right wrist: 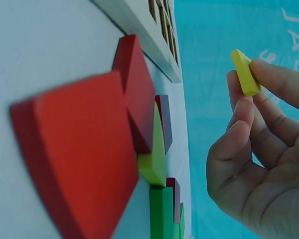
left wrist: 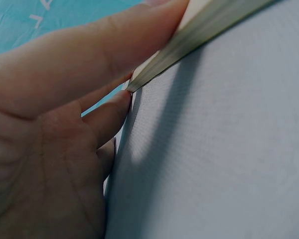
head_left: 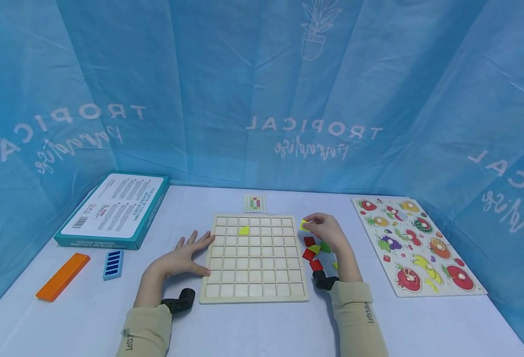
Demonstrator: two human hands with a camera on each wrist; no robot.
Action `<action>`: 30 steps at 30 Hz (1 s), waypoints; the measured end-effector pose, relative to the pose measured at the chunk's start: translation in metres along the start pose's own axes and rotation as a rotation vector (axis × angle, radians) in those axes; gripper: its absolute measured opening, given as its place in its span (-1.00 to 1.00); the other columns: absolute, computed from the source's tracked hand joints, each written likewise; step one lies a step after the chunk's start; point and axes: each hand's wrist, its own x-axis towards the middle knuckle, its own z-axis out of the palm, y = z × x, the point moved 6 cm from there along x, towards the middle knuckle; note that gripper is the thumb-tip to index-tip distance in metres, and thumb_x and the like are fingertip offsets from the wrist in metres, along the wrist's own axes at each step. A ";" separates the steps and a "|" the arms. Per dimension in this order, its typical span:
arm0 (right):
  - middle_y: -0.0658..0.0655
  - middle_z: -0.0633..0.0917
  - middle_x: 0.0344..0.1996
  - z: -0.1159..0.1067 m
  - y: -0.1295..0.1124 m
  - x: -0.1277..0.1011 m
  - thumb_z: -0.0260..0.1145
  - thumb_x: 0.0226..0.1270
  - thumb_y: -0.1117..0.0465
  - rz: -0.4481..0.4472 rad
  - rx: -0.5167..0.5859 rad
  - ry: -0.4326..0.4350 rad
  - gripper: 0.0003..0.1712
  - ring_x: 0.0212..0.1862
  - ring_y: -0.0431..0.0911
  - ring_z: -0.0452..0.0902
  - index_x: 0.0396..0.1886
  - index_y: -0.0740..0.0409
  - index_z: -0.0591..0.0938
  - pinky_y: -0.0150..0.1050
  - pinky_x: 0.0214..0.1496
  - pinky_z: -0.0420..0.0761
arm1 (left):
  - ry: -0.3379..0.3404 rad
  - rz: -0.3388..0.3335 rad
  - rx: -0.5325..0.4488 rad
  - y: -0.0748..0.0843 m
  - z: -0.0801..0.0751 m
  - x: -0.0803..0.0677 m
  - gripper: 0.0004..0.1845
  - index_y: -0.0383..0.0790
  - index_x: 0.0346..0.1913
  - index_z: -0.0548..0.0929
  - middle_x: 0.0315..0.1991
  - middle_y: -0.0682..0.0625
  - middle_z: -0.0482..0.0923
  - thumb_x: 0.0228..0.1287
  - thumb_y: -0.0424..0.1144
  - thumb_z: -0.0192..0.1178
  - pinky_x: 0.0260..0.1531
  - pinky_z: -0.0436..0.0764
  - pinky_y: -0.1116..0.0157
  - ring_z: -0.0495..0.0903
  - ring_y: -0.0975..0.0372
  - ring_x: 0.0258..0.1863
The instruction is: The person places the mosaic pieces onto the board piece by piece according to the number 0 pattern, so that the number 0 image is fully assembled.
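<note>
A wooden grid board [head_left: 253,300] lies on the white table, with one yellow piece [head_left: 244,230] in a cell of its second row. My left hand [head_left: 179,260] rests against the board's left edge, thumb and fingers spread; in the left wrist view its thumb [left wrist: 89,55] lies along the board's side. Between thumb and fingers, my right hand [head_left: 329,232] pinches a small yellow tile [right wrist: 245,73], just right of the board's upper right corner. Below that hand lie loose red tiles [right wrist: 84,154], green tiles [right wrist: 162,211] and a yellow tile [right wrist: 154,159].
Behind the board lies a small pattern card [head_left: 255,203]. To the left are a teal box [head_left: 112,210], an orange bar [head_left: 63,276] and a blue slotted piece [head_left: 113,264]. A fruit puzzle board [head_left: 416,245] lies at right. Blue cloth [head_left: 262,89] hangs behind the table.
</note>
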 end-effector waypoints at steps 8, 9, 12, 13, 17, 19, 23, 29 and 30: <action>0.01 0.60 -0.22 0.012 0.014 0.023 0.36 0.09 -0.10 -0.001 -0.015 0.020 -0.70 -0.17 -0.03 0.47 -0.18 -0.16 0.60 -0.20 -0.20 0.55 | -0.008 -0.005 0.007 0.002 0.000 -0.001 0.11 -0.25 0.41 0.11 0.45 -0.22 -0.15 -0.26 -0.05 0.46 0.32 -0.51 -0.12 -0.46 -0.15 0.40; 0.01 0.60 -0.22 0.013 0.014 0.023 0.36 0.08 -0.10 -0.005 -0.023 0.020 -0.69 -0.18 -0.03 0.47 -0.18 -0.17 0.60 -0.20 -0.21 0.55 | -0.007 -0.008 0.007 0.002 0.000 -0.001 0.11 -0.25 0.41 0.11 0.45 -0.21 -0.15 -0.26 -0.05 0.46 0.32 -0.51 -0.11 -0.45 -0.14 0.41; -0.01 0.60 -0.26 0.015 0.008 0.022 0.36 0.10 -0.08 -0.026 -0.030 0.022 -0.74 -0.22 -0.04 0.48 -0.20 -0.18 0.61 -0.25 -0.26 0.54 | -0.007 -0.005 0.006 0.002 0.000 -0.001 0.10 -0.25 0.41 0.11 0.45 -0.21 -0.15 -0.26 -0.05 0.45 0.32 -0.51 -0.11 -0.45 -0.14 0.41; -0.01 0.61 -0.27 0.016 0.005 0.021 0.35 0.11 -0.06 -0.040 -0.034 0.017 -0.74 -0.24 -0.05 0.48 -0.20 -0.17 0.61 -0.26 -0.28 0.53 | -0.006 -0.006 0.004 0.001 0.000 -0.001 0.10 -0.25 0.41 0.11 0.45 -0.21 -0.15 -0.26 -0.05 0.45 0.32 -0.51 -0.11 -0.45 -0.14 0.41; 0.08 0.62 -0.25 0.015 -0.024 -0.002 0.30 0.18 0.07 -0.107 -0.003 -0.024 -0.74 -0.24 -0.03 0.49 -0.14 0.02 0.63 -0.31 -0.33 0.52 | -0.001 -0.001 -0.002 0.001 0.000 0.000 0.11 -0.25 0.41 0.11 0.45 -0.20 -0.15 -0.27 -0.05 0.46 0.32 -0.51 -0.11 -0.45 -0.14 0.41; 0.14 0.63 -0.24 0.014 -0.041 -0.017 0.29 0.19 0.15 -0.134 0.030 -0.056 -0.72 -0.22 -0.01 0.49 -0.10 0.12 0.62 -0.26 -0.28 0.54 | -0.001 0.002 -0.002 0.000 0.000 0.000 0.11 -0.25 0.41 0.11 0.45 -0.20 -0.15 -0.27 -0.05 0.46 0.31 -0.51 -0.12 -0.45 -0.14 0.41; 0.18 0.63 -0.27 0.017 -0.066 -0.038 0.29 0.16 0.24 -0.160 0.089 -0.114 -0.71 -0.18 0.05 0.51 -0.09 0.19 0.59 -0.12 -0.14 0.55 | 0.001 -0.003 -0.001 0.000 0.000 0.001 0.11 -0.24 0.41 0.11 0.45 -0.20 -0.15 -0.27 -0.04 0.46 0.32 -0.50 -0.12 -0.45 -0.14 0.41; 0.17 0.64 -0.28 0.026 -0.079 -0.042 0.31 0.16 0.24 -0.168 0.097 -0.125 -0.72 -0.18 0.08 0.53 -0.11 0.17 0.59 -0.08 -0.16 0.55 | 0.002 -0.012 0.002 0.001 -0.001 0.000 0.12 -0.24 0.41 0.11 0.45 -0.20 -0.15 -0.29 -0.05 0.46 0.32 -0.50 -0.11 -0.44 -0.14 0.41; 0.17 0.64 -0.28 0.028 -0.080 -0.042 0.31 0.15 0.24 -0.168 0.098 -0.124 -0.72 -0.18 0.09 0.53 -0.12 0.16 0.59 -0.08 -0.16 0.54 | 0.002 -0.012 0.002 0.001 -0.001 0.000 0.12 -0.25 0.41 0.11 0.45 -0.21 -0.15 -0.29 -0.06 0.46 0.32 -0.50 -0.11 -0.44 -0.14 0.41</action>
